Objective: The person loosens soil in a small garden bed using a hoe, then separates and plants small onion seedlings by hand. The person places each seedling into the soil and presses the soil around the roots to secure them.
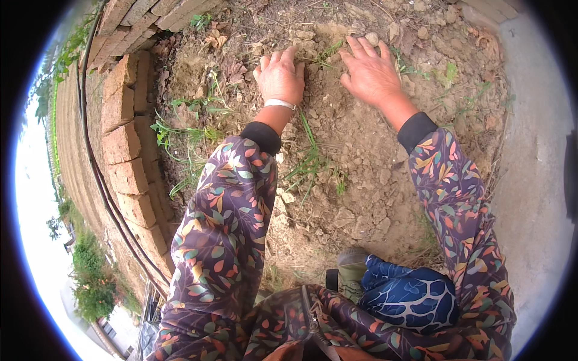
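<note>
Both of my hands are palm down over dry, cloddy soil (356,153). My left hand (281,77), with a pale band (279,104) at the wrist, has its fingers a little apart and bent toward the ground. Farther right, my right hand (371,70) spreads its fingers over the dirt, and nothing shows in its grip. A round clod or stone (372,38) lies by its fingertips. Between the hands grows a small tuft of grass (328,54). Nearer to me stands a longer grass clump (311,162). The undersides of both hands are hidden.
Stacked bricks (121,143) edge the soil on the left, with a dark hose or cable (92,158) running outside them. On the right is a concrete surface (528,180). Weeds (194,133) and dry leaves (234,71) dot the ground. My shoe (352,270) is at the bottom.
</note>
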Demonstrator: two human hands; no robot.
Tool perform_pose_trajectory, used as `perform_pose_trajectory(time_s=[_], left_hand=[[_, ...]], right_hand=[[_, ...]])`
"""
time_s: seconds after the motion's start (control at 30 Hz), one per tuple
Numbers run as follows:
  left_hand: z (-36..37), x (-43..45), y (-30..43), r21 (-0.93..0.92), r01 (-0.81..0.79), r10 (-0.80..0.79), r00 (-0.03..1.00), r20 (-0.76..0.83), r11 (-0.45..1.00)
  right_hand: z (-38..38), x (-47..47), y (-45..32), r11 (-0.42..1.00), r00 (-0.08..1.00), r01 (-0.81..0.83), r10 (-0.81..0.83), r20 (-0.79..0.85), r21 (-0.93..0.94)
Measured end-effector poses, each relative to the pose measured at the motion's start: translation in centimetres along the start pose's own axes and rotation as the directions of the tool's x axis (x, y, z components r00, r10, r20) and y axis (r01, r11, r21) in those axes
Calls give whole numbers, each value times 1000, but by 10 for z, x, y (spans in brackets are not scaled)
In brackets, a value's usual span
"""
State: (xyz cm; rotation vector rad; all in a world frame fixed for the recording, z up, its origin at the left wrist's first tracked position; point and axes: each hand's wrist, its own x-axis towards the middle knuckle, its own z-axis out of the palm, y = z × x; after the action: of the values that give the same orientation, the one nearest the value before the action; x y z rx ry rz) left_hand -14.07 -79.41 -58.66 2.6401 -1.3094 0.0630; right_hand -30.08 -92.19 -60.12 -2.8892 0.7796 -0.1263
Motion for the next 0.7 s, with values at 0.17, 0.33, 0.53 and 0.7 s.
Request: perform_pose_trajectory(time_s=[0.17,0.33,0.53,0.7], left_hand=[[3,24,-6,165,-106,95,993,77,981],[6,31,1,190,-181,152,976,158,965],[-4,36,7,243,-307,203,904,376,920],[-10,37,11,328,-385,213,864,456,863]], right_hand=[[-3,1,-1,1000,1000,-3,3,-2,-4],[3,1,0,1000,999,7,-6,-35,6],[4,0,0,1000,999,6,-6,-54,-2],[4,-1,0,1000,998,13,-12,-54,5]])
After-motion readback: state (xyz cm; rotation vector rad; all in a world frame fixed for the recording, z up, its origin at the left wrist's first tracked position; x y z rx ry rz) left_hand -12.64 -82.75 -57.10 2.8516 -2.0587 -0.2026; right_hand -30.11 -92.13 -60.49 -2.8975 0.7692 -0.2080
